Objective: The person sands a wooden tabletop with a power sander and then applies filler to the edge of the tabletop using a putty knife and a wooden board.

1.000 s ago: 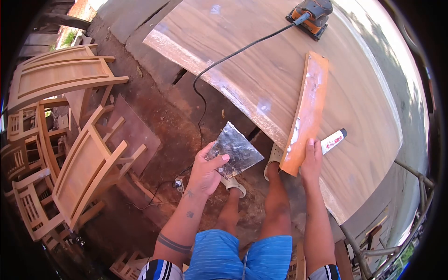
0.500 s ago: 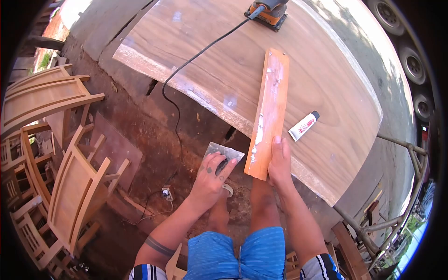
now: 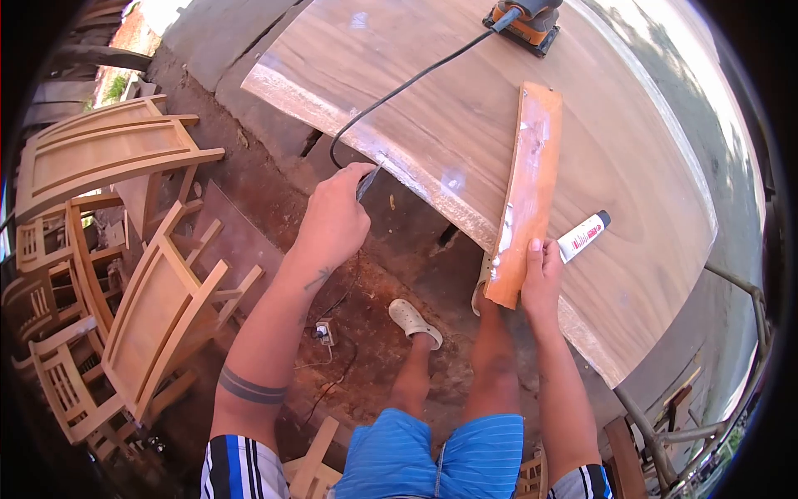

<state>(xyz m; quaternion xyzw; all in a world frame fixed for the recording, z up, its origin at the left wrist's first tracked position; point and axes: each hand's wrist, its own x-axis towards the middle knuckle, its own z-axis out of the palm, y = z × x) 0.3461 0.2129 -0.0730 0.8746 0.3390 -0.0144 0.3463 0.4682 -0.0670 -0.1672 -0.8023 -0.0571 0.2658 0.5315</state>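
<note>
My left hand (image 3: 335,213) grips a putty knife (image 3: 369,178), seen nearly edge-on, with its tip at the pale rough edge of a large wooden slab (image 3: 432,116). Whitish filler shows along that edge near the tip. In my right hand (image 3: 542,279) is the near end of a narrow orange-brown board (image 3: 536,166), thumb on top. Streaks and dabs of white paste mark the board, which extends over the slab. Just right of that hand lies a white tube (image 3: 583,236) with a dark cap, on the slab.
An orange and black power sander (image 3: 524,27) rests at the slab's far side, its cable (image 3: 407,87) crossing the slab and dropping off the near edge. Wooden chairs (image 3: 158,308) crowd the left. A plug and socket (image 3: 324,332) lie on the ground. Metal tubing (image 3: 690,434) stands at right.
My left hand has moved up and forward, bringing the putty knife from above the ground to the slab's edge. My right hand still holds the board. The view has shifted left.
</note>
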